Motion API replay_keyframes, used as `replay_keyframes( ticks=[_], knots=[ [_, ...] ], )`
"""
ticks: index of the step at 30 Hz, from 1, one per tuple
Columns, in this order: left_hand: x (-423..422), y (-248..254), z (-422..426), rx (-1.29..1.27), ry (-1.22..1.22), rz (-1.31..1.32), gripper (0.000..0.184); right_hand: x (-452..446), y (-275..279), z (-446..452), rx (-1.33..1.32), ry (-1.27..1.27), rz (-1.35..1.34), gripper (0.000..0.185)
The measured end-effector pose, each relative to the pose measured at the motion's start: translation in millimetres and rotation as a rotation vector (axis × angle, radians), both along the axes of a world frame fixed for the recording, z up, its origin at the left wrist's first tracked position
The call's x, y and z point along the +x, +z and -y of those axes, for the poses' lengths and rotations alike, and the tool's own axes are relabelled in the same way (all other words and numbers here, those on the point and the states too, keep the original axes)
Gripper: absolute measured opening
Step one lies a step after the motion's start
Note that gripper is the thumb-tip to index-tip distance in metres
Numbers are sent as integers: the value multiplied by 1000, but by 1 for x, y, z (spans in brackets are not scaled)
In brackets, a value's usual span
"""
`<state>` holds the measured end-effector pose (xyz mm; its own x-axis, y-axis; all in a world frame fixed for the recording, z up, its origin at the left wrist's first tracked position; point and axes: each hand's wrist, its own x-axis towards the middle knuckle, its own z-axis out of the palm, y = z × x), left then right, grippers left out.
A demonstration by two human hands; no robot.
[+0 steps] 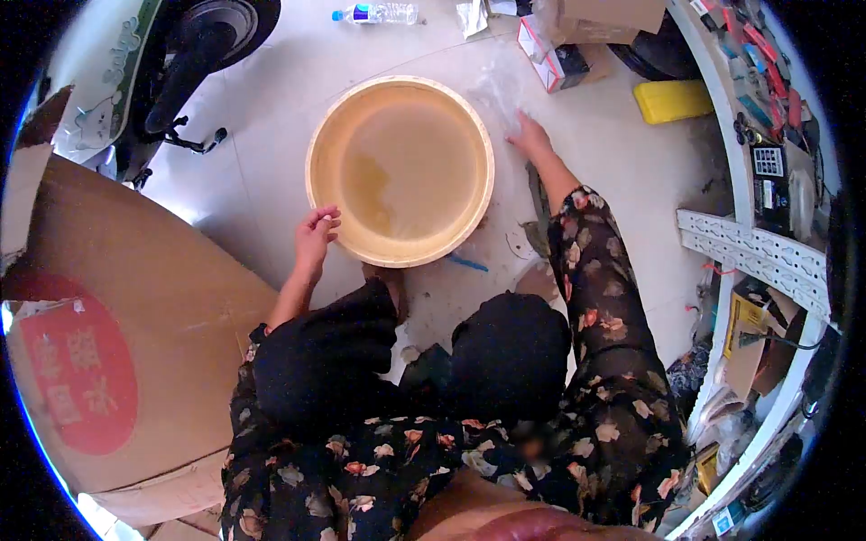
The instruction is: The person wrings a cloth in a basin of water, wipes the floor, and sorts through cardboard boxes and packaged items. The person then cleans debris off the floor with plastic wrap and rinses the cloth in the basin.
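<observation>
A round, cream-coloured basin (400, 78) stands on the floor in front of me, holding cloudy water (415, 171) with a yellowish patch at its left. My left hand (316, 236) is at the basin's lower-left rim, its fingers loosely bent and apart, with nothing visible in them. To the right of the basin, my right hand (534, 142) reaches forward, finger and thumb spread. Thin clear plastic (501, 88) lies by its fingertips; whether they touch it I cannot tell.
A large cardboard box (171, 334) fills the left side, below a parked scooter's wheel (221, 36). A water bottle (383, 13), a small box (550, 68) and a yellow object (672, 101) lie ahead. Metal shelving (753, 248) with packed goods borders the right.
</observation>
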<state>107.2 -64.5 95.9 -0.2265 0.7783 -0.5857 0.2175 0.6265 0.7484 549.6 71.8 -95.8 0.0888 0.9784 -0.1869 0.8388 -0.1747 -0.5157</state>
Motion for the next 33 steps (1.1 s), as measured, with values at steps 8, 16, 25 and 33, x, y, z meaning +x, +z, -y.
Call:
replay_keyframes(
  ticks=[8,16,25,33],
  knots=[
    [42,47,-54,143,-521,-54,31,28,121,112,4,-223,-422,27],
    [238,163,-69,521,-1370,-25,71,29,303,215,65,-220,-749,16],
    [386,180,12,419,-1603,463,49,70,364,301,317,-466,-1047,20],
    [425,189,33,488,-1752,67,25,35,351,424,501,-818,-1509,38]
  ],
)
